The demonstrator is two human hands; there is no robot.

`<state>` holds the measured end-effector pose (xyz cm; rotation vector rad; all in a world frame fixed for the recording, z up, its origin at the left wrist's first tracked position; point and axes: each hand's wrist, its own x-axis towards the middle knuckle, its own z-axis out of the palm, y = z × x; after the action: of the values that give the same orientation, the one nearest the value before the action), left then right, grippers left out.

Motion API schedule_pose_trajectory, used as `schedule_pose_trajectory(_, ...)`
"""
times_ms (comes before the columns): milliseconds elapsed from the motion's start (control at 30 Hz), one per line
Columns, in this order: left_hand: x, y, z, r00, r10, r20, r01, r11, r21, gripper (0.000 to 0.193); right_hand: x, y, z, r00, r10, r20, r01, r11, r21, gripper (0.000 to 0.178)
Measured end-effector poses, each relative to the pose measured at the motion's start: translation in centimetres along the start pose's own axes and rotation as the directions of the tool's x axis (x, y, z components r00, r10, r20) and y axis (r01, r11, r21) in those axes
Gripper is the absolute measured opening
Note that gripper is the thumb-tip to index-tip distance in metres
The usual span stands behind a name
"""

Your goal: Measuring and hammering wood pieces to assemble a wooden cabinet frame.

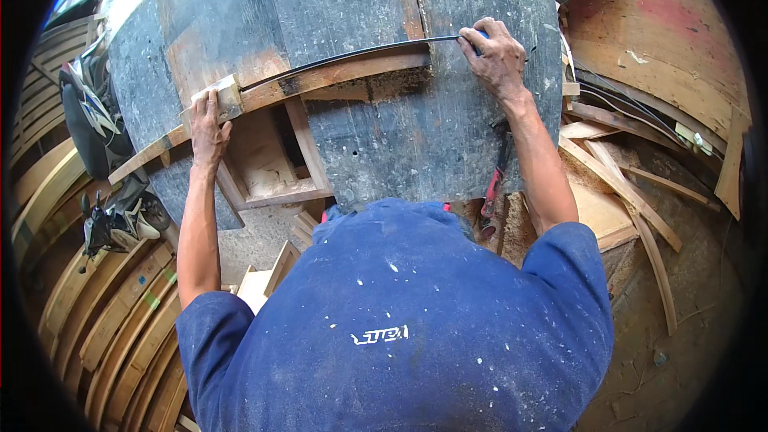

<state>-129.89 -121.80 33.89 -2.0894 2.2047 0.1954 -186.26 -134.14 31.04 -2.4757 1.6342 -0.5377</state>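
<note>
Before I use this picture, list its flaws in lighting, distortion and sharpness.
Head view: strong glare whitens the upper-left edge; corners go black; stacked planks at lower left look bowed, probably partly from the fisheye lens; left hand and right hand look fairly sharp, without obvious motion blur.

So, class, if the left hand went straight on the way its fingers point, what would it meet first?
The wooden block, which the left hand already touches. Beyond it, the worn worktop seems to stretch ahead, though heights are hard to judge from above.
</note>
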Motion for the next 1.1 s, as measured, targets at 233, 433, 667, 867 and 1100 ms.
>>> schedule_pose_trajectory(233,0.17,0.53,-0.15,1.0,0.002,0.012,-0.003,0.999,0.039,0.087,-0.07,0.05,0.05,1.0,-0.018,-0.021,0.018,1.0,-0.013,0.012)
schedule_pose_trajectory(433,0.26,0.91,-0.38,0.999,0.005,0.041,-0.007,0.999,0.052,0.085,-0.11,-0.04,0.01,1.0,-0.005,-0.008,0.004,1.0,-0.014,0.013)
schedule_pose_trajectory(667,0.28,0.78,-0.18,0.999,0.001,0.046,-0.004,0.998,0.058,0.086,-0.05,-0.02,0.04,1.0,0.0,0.0,0.0,1.0,-0.017,0.014)
schedule_pose_trajectory(867,0.19,0.72,-0.14,0.999,0.01,0.047,-0.012,0.998,0.058,0.086,-0.1,-0.05,0.07,1.0,0.003,-0.001,-0.003,1.0,-0.02,0.013)
schedule_pose_trajectory(1100,0.0,0.46,0.24,1.0,0.013,0.021,-0.014,0.999,0.052,0.086,-0.08,0.02,0.14,1.0,-0.004,-0.015,0.004,1.0,-0.011,0.013)
